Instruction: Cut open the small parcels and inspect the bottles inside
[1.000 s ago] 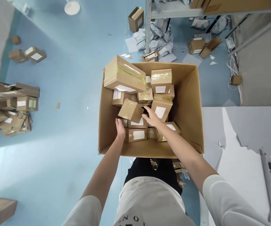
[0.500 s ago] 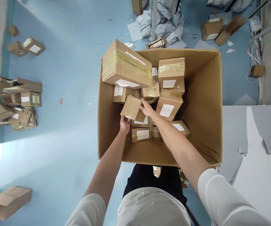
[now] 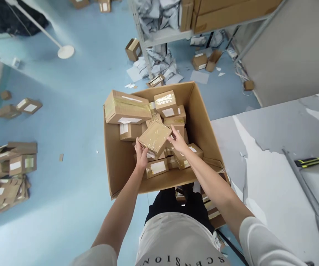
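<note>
A small taped cardboard box (image 3: 155, 137) is held between my two hands, tilted, above the other parcels. My left hand (image 3: 141, 153) grips its lower left side. On its right edge, the fingers of my right hand (image 3: 177, 140) are closed. Below and around it, several labelled parcels fill a large open carton (image 3: 110, 162). A bigger taped box (image 3: 127, 109) leans at the carton's far left corner, and a box with shiny tape (image 3: 166, 103) sits to its right. Near the front wall lies a parcel with a white label (image 3: 157, 167).
Flattened and opened boxes (image 3: 9, 170) are heaped on the blue floor at left. Beyond the carton stands a metal shelf (image 3: 167, 37) with grey bags. To the right is a grey-white surface (image 3: 275, 147) bearing a yellow-black utility knife (image 3: 308, 162).
The small box has risen from among the parcels and turned, its broad taped face now upward. Both hands moved with it. My view has tilted up, showing the shelf and the knife.
</note>
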The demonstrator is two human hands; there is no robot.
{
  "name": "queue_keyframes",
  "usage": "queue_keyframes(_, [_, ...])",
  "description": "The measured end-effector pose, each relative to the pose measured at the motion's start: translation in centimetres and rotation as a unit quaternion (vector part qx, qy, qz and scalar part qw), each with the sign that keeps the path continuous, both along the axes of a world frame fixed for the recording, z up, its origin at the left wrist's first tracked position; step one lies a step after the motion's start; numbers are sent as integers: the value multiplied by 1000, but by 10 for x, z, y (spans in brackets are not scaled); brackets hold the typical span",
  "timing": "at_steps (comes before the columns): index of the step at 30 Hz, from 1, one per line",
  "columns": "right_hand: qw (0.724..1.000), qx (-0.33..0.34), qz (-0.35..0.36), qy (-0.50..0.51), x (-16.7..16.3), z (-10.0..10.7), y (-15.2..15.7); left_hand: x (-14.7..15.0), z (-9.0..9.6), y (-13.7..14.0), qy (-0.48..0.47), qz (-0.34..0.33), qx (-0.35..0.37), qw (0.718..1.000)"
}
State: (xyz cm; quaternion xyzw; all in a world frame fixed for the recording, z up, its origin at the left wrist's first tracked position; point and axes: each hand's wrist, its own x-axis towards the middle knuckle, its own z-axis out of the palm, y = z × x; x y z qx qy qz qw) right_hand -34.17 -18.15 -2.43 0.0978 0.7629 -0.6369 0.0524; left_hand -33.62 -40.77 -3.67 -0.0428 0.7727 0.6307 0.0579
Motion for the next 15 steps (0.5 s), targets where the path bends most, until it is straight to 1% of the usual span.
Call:
queue_keyframes(2, [999,-2,-30,14,18,20,18,-2,22,19,41,-47,-21,998])
queue_keyframes(5, [996,13,-75,36,49,45,38,2,57,51,89,-117,-54,988])
queue_keyframes(8, [993,34,-101,51,82,65,52,14,88,83,114,-159,-73,978])
queue_keyframes(10, [991,52,-115,51,102,76,60,23,103,102,117,-177,-74,974])
queue_keyframes(12, [987,67,-139,52,118,84,66,31,113,120,117,-191,-72,972])
queue_keyframes(15, [978,69,-188,51,136,85,69,36,123,141,97,-204,-78,971])
